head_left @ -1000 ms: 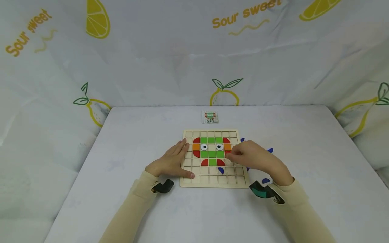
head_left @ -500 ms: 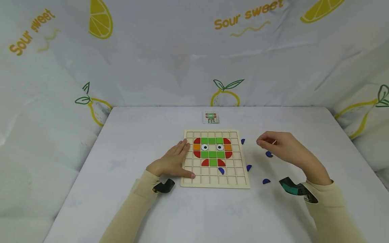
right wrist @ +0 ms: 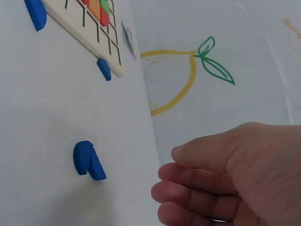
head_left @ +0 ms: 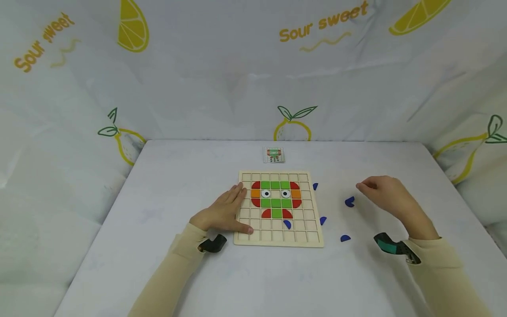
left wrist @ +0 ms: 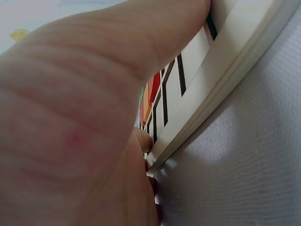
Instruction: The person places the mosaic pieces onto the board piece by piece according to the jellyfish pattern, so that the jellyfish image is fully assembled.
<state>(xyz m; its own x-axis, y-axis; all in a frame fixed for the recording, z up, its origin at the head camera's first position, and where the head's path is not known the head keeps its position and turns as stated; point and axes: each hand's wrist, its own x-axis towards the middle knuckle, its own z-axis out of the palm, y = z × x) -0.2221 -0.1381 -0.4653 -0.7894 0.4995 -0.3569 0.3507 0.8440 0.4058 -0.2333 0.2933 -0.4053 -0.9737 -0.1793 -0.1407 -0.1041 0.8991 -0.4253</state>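
A wooden grid board [head_left: 301, 237] lies on the table, with green, red and orange pieces and two eye pieces forming a face in its cells. My left hand [head_left: 223, 209] rests on its left edge, thumb and fingers spread. A blue half-round piece [head_left: 287, 224] lies loose on the lower cells. My right hand [head_left: 386, 196] hovers over the table right of the board, fingers loosely curled, nothing between them. Closest to it are two blue half-round pieces [right wrist: 89, 161] lying together, plain in the right wrist view. In the left wrist view, my left palm hides most of the board.
Other blue half-round pieces lie right of the board: one by its upper edge [head_left: 315, 186], another blue piece [head_left: 323, 220] lower, and a blue piece [head_left: 345, 238] nearer me. Behind the board lies a small picture card [head_left: 273, 154]. A lemon-print cloth [head_left: 198, 88] hangs behind.
My right hand has lifted off the board's right side and moved right, past the blue pieces. The red piece that was under its fingers now shows in its cell. My left hand stays put.
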